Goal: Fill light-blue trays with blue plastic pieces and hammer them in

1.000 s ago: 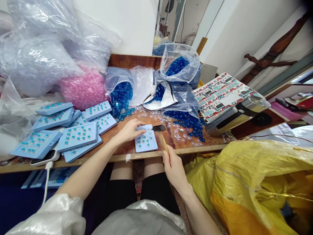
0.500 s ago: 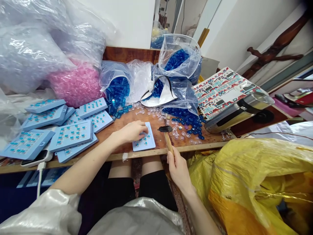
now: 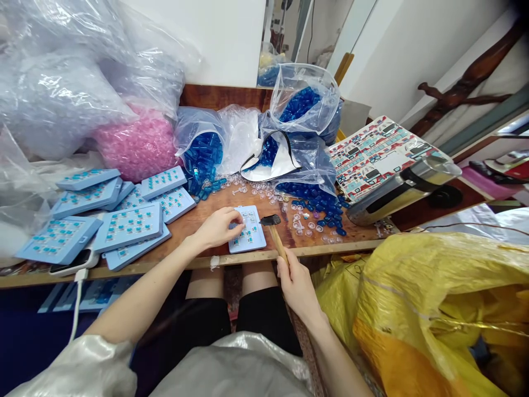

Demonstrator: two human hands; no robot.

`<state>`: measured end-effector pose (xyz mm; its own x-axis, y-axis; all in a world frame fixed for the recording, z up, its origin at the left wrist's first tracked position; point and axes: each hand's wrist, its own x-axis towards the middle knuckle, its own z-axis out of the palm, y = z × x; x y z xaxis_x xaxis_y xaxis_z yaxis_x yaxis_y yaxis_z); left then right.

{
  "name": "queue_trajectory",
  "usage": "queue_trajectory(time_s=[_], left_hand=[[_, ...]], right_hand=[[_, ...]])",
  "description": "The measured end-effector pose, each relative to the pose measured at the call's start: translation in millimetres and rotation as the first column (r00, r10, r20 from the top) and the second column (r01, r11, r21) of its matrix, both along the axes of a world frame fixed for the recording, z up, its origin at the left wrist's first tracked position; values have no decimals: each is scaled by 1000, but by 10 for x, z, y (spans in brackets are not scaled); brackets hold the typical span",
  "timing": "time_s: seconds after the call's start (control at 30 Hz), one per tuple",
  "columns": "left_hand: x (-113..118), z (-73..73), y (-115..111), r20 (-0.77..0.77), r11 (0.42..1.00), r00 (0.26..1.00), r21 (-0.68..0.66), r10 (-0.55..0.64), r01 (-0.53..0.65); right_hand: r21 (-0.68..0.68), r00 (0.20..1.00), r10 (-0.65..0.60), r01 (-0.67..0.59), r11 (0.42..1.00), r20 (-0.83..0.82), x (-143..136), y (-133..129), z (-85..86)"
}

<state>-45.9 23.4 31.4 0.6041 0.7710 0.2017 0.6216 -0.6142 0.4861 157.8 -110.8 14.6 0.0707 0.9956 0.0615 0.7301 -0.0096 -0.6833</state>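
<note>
A light blue panel [image 3: 255,238] with small blue and clear pieces on it lies near the table's front edge. My left hand [image 3: 221,226] is over its left side, fingers curled and pinched together; what they hold, if anything, is too small to make out. My right hand [image 3: 295,275] is wrapped round the wooden handle of a hammer [image 3: 279,242]. The black hammer head is just right of the panel, close to its edge. Small clear round pieces [image 3: 298,225] and dark blue pieces [image 3: 326,212] are scattered to the right.
Several blue panels [image 3: 128,223] are piled at the left beside a white device with a cable. Behind stand bags of pink pieces [image 3: 138,144] and blue pieces [image 3: 202,157]. A metal flask [image 3: 400,193] lies at the right, above a yellow sack [image 3: 433,286].
My left hand has drawn back toward the panel's left side, uncovering more of it. The hammer in my right hand has moved left, closer to the panel. The view has shifted slightly.
</note>
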Motion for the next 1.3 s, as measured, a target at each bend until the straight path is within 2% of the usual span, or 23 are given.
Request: queue_trajectory(time_s=[0.1, 0.2, 0.3, 0.4, 0.5, 0.6, 0.7, 0.8, 0.9, 1.1, 1.2, 1.3], left_hand=[[-143, -32, 54, -104, 990, 985, 37, 137, -134], [-348, -119, 108, -251, 961, 928, 45, 274, -271], [-501, -223, 133, -229, 941, 913, 45, 337, -336], [-504, -287, 195, -79, 953, 951, 77, 298, -292], [-375, -319, 383, 2, 967, 978, 148, 208, -206], [-209, -360, 678, -28, 969, 987, 197, 159, -151], [-79, -403, 953, -112, 968, 980, 212, 163, -137], [-3, -405, 1099, -188, 963, 967, 241, 169, -122], [21, -368, 1103, -226, 960, 955, 244, 192, -136], [-82, -326, 898, -207, 973, 951, 72, 229, -218], [-171, -356, 806, -192, 966, 950, 123, 247, -226], [-241, -400, 785, -106, 976, 981, 165, 163, -145]], right_hand=[[8, 1000, 28, -28, 1000, 6, -26, 18, 1], [14, 1000, 25, -25, 1000, 2, -18, 22, -26], [8, 1000, 5, -5, 1000, -6, 20, 20, -69], [27, 1000, -22, 22, 999, -12, 57, 20, -98], [30, 999, -38, 39, 999, -22, 73, 22, -98], [-3, 999, -40, 40, 999, -36, 81, 21, -83], [-26, 997, -50, 48, 999, -52, 99, 16, -78], [-38, 996, -65, 63, 997, -66, 131, 8, -83], [-41, 994, -85, 82, 996, -67, 162, 2, -96], [-50, 991, -87, 83, 995, -97, 185, 22, -139], [-58, 991, -84, 78, 995, -102, 181, 30, -154], [-66, 991, -84, 77, 995, -105, 173, 29, -150]])
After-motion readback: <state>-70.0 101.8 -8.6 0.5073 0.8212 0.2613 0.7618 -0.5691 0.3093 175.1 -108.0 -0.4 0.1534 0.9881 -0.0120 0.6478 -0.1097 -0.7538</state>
